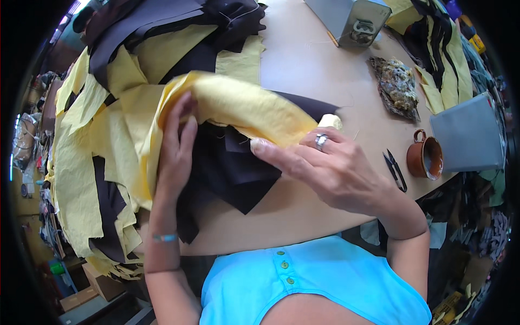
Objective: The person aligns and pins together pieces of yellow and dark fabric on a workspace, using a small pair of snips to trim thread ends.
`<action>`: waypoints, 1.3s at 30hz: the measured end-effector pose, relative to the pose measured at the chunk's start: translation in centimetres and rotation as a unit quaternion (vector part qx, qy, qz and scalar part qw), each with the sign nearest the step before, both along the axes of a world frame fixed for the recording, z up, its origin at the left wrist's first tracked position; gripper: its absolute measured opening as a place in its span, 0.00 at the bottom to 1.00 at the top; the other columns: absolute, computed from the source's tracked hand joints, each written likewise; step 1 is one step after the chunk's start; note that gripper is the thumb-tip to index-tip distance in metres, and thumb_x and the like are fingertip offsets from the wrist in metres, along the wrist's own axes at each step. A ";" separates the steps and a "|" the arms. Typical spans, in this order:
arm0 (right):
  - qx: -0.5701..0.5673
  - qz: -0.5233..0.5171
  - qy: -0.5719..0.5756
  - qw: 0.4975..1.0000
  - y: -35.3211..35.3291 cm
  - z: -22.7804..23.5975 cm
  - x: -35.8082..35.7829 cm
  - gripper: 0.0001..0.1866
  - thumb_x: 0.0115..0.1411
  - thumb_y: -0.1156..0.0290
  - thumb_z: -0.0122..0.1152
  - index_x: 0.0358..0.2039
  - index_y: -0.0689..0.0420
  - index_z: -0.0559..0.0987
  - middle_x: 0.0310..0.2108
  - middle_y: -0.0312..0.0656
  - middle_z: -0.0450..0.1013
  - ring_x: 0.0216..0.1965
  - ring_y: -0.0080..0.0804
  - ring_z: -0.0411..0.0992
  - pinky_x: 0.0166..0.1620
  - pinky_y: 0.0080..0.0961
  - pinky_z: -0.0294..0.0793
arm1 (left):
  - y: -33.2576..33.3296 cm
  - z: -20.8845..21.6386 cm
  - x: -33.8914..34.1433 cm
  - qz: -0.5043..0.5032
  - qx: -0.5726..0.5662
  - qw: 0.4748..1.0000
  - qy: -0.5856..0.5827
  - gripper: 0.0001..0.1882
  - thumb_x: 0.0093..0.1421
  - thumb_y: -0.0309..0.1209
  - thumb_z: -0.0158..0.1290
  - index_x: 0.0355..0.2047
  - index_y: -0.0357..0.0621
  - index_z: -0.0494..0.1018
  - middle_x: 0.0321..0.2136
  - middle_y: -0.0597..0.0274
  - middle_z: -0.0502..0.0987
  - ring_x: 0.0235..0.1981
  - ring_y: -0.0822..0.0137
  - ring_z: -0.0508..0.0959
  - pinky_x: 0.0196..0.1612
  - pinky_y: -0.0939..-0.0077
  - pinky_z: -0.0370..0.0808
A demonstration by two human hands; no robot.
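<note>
A strip of yellow fabric point(254, 105) arches between my two hands, slightly blurred. My right hand point(344, 168) grips its right end, thumb along the near edge and fingers curled over it; a pale rolled bit pokes out past the knuckles. Under the strip's left part, my left hand point(176, 141) reaches up with fingers extended and thumb apart; the cloth drapes over its fingertips and along its outer side. Dark cut fabric point(238, 173) lies beneath the strip. More yellow pieces point(78, 206) spread to the left, hanging over the table's edge.
A dark fabric pile point(179, 24) fills the far left. On the right side of the table point(303, 206) lie black thread snips point(395, 170), a brown mug point(425, 157), a grey container point(468, 135) and a tangled thread bundle point(395, 86). A metal box point(360, 24) stands at the back.
</note>
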State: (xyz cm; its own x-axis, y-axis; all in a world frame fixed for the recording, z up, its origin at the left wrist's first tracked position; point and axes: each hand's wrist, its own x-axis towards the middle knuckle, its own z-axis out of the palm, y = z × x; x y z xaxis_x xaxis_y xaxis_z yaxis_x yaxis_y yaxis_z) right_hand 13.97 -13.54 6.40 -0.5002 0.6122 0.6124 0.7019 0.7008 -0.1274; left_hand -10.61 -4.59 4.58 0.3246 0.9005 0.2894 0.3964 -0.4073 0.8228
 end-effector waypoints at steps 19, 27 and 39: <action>-0.039 -0.011 0.094 0.995 2.4 8.8 2.0 0.31 0.45 0.90 0.40 0.51 0.58 0.70 0.32 0.45 0.75 0.27 0.35 0.75 0.36 0.24 0.73 | -0.9 -5.5 6.9 -0.067 0.200 0.973 0.091 0.23 0.49 0.21 0.53 0.48 0.41 0.66 0.42 0.50 0.71 0.46 0.52 0.71 0.51 0.64 0.67; -0.056 0.005 0.129 0.990 4.1 11.1 2.2 0.33 0.46 0.90 0.43 0.54 0.52 0.68 0.27 0.45 0.75 0.24 0.36 0.74 0.33 0.26 0.73 | 2.3 -2.2 -2.7 -0.054 0.212 0.940 0.263 0.23 0.55 0.23 0.48 0.52 0.36 0.64 0.49 0.50 0.70 0.51 0.56 0.69 0.56 0.66 0.64; -0.205 -0.074 0.044 0.975 4.7 2.2 4.2 0.34 0.45 0.86 0.45 0.57 0.53 0.63 0.26 0.55 0.71 0.26 0.48 0.71 0.33 0.40 0.70 | 3.8 8.4 -2.5 -0.216 -0.210 0.876 0.378 0.21 0.53 0.20 0.43 0.50 0.36 0.67 0.48 0.56 0.72 0.49 0.62 0.72 0.54 0.70 0.65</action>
